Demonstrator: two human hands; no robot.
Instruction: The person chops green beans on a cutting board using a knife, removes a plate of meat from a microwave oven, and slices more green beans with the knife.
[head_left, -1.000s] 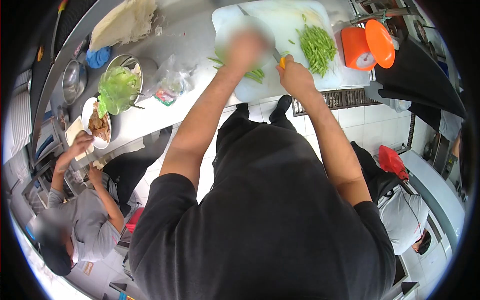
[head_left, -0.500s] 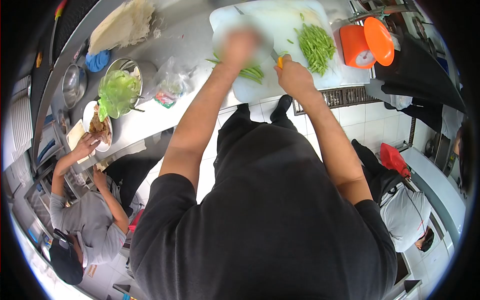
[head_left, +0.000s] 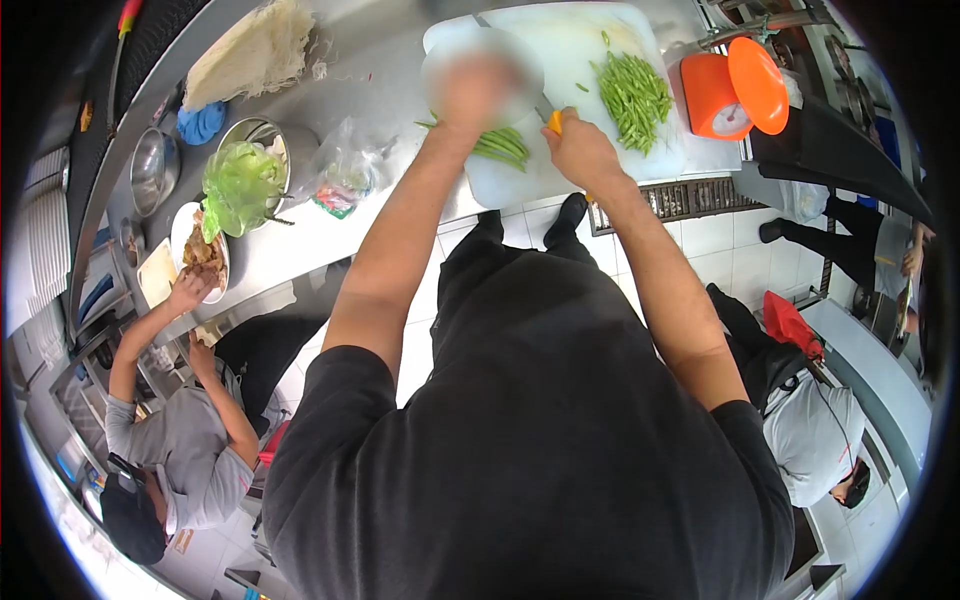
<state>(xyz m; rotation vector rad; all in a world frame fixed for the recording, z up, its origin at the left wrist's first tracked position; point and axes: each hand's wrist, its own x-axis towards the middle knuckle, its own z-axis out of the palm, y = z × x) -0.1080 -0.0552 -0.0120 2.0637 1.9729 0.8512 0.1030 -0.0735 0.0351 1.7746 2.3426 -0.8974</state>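
On the white plastic cutting board at the steel bench's near edge, the right hand is clenched around a yellow-handled knife. The left hand, blurred so its grip cannot be told, rests on whole green beans; cut green pieces lie heaped towards the board's right side.

bright even light, strong fisheye bend, black vignette corners, blurred patch top centre.

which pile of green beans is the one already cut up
The pile of green beans on the right side of the white cutting board, beyond the right hand: short loose pieces. The other bunch, under the left hand, is long and uncut.
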